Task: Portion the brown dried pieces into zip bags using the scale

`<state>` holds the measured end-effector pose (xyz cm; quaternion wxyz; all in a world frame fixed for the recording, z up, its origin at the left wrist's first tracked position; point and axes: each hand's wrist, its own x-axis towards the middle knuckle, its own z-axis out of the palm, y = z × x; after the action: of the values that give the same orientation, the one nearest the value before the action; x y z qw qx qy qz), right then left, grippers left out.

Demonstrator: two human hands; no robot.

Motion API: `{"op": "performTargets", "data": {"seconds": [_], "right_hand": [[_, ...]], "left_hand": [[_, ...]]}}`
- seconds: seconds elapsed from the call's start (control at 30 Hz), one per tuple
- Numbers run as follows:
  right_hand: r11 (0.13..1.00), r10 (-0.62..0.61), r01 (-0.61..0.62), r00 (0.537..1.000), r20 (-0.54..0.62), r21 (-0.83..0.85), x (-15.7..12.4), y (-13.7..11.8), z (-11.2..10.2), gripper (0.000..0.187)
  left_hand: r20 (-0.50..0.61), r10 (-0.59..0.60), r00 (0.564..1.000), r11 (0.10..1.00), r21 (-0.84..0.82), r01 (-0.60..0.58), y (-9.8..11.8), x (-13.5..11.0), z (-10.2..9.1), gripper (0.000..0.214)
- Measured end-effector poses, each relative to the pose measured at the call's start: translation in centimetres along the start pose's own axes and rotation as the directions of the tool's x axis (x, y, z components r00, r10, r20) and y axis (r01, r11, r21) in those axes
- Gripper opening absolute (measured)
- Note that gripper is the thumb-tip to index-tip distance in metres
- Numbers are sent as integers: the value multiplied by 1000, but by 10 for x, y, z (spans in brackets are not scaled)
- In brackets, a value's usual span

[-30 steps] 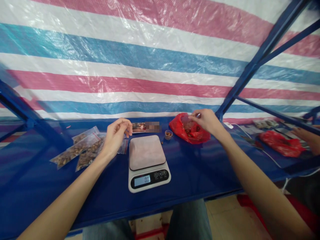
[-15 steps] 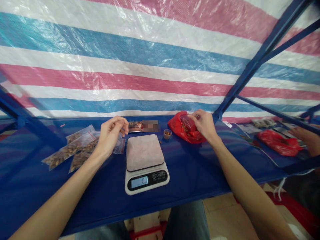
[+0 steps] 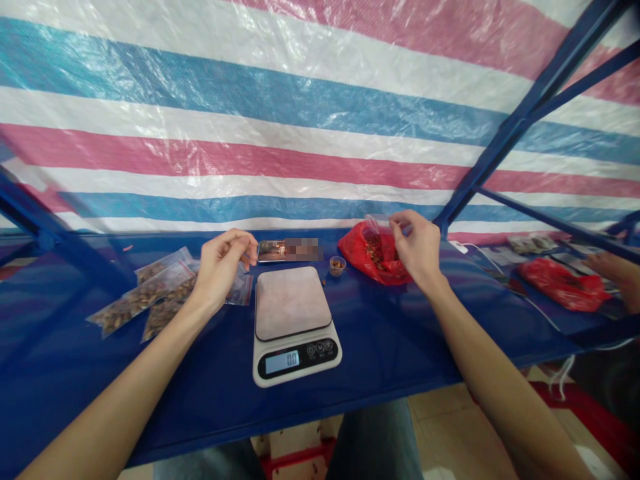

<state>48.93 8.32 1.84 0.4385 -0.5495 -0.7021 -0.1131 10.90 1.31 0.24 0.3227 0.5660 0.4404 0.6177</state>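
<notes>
My right hand (image 3: 419, 243) is closed in a pinch on a clear plastic bag (image 3: 376, 225) at the red plastic bag (image 3: 357, 247). Small brown pieces lie inside the red bag. My left hand (image 3: 220, 267) hovers left of the scale with its fingers curled together; whatever they hold, if anything, is hidden. Beneath and beside it lie clear zip bags (image 3: 133, 303) filled with brown pieces, and a flat zip bag (image 3: 243, 291). The white kitchen scale (image 3: 293, 303) stands between my hands, its plate bare and its display reading 0.0.
Behind the scale lies a phone (image 3: 273, 251), and a small clear cup (image 3: 337, 267) of brown pieces stands to its right. Blue metal posts (image 3: 500, 143) frame the blue table (image 3: 390, 340). At right are another red bag (image 3: 563, 283), a white cable and another person's hand (image 3: 607, 263).
My right hand has shifted slightly up and right, with the clear plastic now showing above the red bag. My left hand keeps its pose. The view has moved a little.
</notes>
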Motion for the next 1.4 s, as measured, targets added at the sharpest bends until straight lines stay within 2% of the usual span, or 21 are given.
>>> {"op": "performTargets", "data": {"seconds": [0.13,0.2,0.23,0.3,0.37,0.4,0.47,0.57,0.7,0.8,0.87,0.93,1.0,1.07,1.13,1.17,1.23,1.27,1.3,1.37,1.4], "right_hand": [[991,33,-16,991,-130,134,-6,-16,-2,8],[955,84,-31,982,-170,295,-11,-37,-3,10],[916,123,-53,981,-151,398,-15,-51,-2,14],[776,172,-140,985,7,615,-23,-82,3,25],[565,166,-288,958,235,773,-33,-112,14,35],[470,134,-358,932,336,807,-38,-124,20,38],[362,36,-432,892,451,826,-46,-140,32,39],[367,-77,-445,861,503,817,-54,-141,38,31],[431,-110,-419,855,507,799,-55,-124,24,34],[343,-115,-445,854,507,827,-54,-125,12,36],[303,-155,-482,826,542,822,-56,-132,9,58],[331,-169,-492,809,563,805,-56,-138,8,72],[386,-118,-457,837,535,801,-52,-134,5,68],[440,-60,-407,876,479,801,-45,-121,-1,63],[497,-50,-385,882,469,777,-41,-101,-10,59],[534,-56,-394,866,497,748,-42,-90,-14,55],[608,-71,-439,800,596,661,-52,-69,-21,42],[651,-70,-447,770,634,614,-60,-60,-23,34],[705,-78,-430,743,665,563,-69,-51,-25,26],[850,-125,-276,722,681,448,-85,-38,-28,17],[910,-152,-167,718,679,380,-90,-33,-30,18]], "left_hand": [[33,39,999,996,74,-41,4,-1,1,21],[72,70,995,989,129,-79,7,-4,3,17],[102,83,991,984,147,-98,10,-5,5,19],[181,98,979,979,157,-127,14,-10,12,37],[261,97,960,977,159,-142,16,-16,20,46],[281,96,955,975,167,-147,16,-19,23,43],[251,96,963,969,196,-148,15,-22,29,26],[140,95,986,981,155,-116,14,-21,28,32],[59,73,996,997,-21,-72,17,-13,14,32],[112,54,992,998,-20,-52,21,-15,11,31],[203,42,978,998,41,-52,24,-20,18,38],[303,23,953,995,85,-51,27,-25,25,45],[324,16,946,993,110,-54,29,-23,24,51],[245,49,968,981,171,-93,29,-14,10,57],[236,98,967,920,349,-179,26,-3,-16,50],[292,88,952,865,452,-219,22,3,-32,44],[381,22,924,775,578,-256,11,8,-62,37],[417,-24,909,745,613,-261,4,9,-73,44],[463,-83,883,718,642,-269,-3,8,-82,60],[530,-176,830,670,682,-293,-15,3,-90,83],[549,-197,813,653,691,-309,-20,0,-91,84]]}}
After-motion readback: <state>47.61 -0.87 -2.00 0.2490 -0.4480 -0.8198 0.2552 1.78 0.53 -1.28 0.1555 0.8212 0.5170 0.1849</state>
